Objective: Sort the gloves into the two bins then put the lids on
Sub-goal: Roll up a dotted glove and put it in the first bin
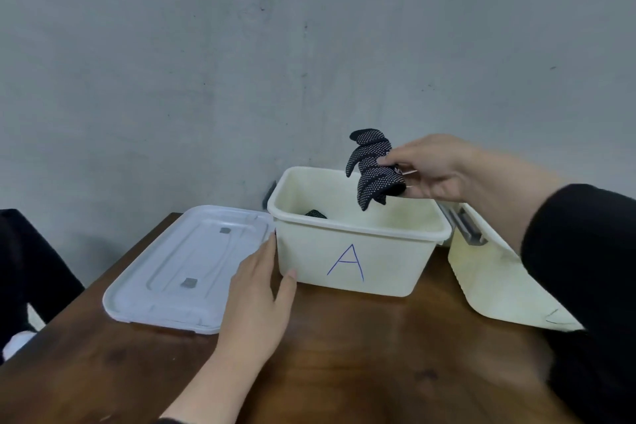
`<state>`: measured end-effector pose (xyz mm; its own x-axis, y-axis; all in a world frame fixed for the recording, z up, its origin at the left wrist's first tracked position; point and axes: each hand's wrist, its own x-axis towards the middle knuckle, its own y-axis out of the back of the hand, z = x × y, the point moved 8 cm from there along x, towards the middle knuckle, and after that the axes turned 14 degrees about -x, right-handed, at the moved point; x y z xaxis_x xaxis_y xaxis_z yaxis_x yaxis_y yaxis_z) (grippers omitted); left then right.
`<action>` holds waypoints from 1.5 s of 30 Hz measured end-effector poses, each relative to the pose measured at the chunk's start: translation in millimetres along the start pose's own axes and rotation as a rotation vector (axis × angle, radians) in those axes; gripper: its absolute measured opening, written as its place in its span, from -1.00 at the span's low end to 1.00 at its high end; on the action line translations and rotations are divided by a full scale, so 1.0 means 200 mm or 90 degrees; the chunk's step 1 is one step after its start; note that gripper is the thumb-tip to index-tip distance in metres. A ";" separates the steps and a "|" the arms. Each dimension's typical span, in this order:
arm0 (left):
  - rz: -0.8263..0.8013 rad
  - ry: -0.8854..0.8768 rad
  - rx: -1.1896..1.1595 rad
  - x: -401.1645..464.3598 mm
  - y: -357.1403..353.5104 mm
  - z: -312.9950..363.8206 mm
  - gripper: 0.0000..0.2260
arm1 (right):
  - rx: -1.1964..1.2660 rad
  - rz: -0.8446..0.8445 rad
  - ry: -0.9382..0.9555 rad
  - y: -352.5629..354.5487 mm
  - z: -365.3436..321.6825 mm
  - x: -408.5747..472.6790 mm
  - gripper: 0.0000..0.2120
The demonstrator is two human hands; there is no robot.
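A cream bin (351,265) marked with a blue letter A stands open in the middle of the table. My right hand (432,169) pinches a black glove with white dots (373,169) over the bin's right half, its fingers hanging down inside the rim. Another dark glove (316,214) lies at the bottom of the bin. My left hand (260,289) rests with straight fingers against the bin's left front corner. A white lid (186,268) lies flat to the left of the bin. A second cream bin (488,282) stands to the right, partly hidden by my right sleeve.
The brown wooden table (361,348) stands against a grey wall (241,62). A grey latch handle (464,225) sits between the two bins. A dark shape (31,268) lies beyond the table's left edge.
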<state>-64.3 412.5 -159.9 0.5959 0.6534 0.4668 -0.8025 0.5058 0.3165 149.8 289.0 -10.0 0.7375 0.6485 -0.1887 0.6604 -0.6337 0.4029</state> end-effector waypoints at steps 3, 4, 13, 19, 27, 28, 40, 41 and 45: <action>-0.019 0.002 0.007 0.01 -0.02 -0.03 -0.46 | 0.003 -0.008 -0.040 -0.10 0.06 0.12 -0.93; -0.019 0.007 0.009 0.02 -0.02 -0.04 -0.44 | 0.008 -0.015 -0.057 -0.15 0.08 0.16 -0.91; -0.025 -0.002 0.026 0.02 -0.02 -0.06 -0.45 | -0.204 -0.058 -0.118 -0.44 0.12 0.37 -0.63; -0.020 -0.011 0.036 0.01 -0.01 -0.05 -0.52 | -0.286 0.064 0.020 -0.31 0.05 0.33 -0.67; 0.002 -0.090 0.042 -0.02 -0.02 0.07 -0.59 | -0.215 0.291 0.271 -0.04 0.08 -0.25 -0.79; -0.014 -0.108 0.052 -0.04 -0.05 0.11 -0.58 | -0.206 0.303 0.279 -0.03 0.15 -0.35 -0.80; -0.354 -0.139 0.122 -0.52 -0.66 0.44 -0.60 | -0.499 0.253 0.112 0.04 1.22 -1.04 -0.74; -0.360 -0.141 0.129 -0.55 -0.69 0.46 -0.60 | -0.513 0.251 0.111 0.06 1.26 -1.07 -0.72; -0.367 -0.129 0.119 -0.68 -0.81 0.55 -0.61 | -0.493 0.316 0.121 0.15 1.33 -1.14 -0.73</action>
<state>-17.6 179.4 -182.9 0.9308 0.1770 0.3199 -0.3573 0.6250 0.6940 39.1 10.3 -193.1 0.8287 0.4811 0.2860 -0.0517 -0.4430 0.8950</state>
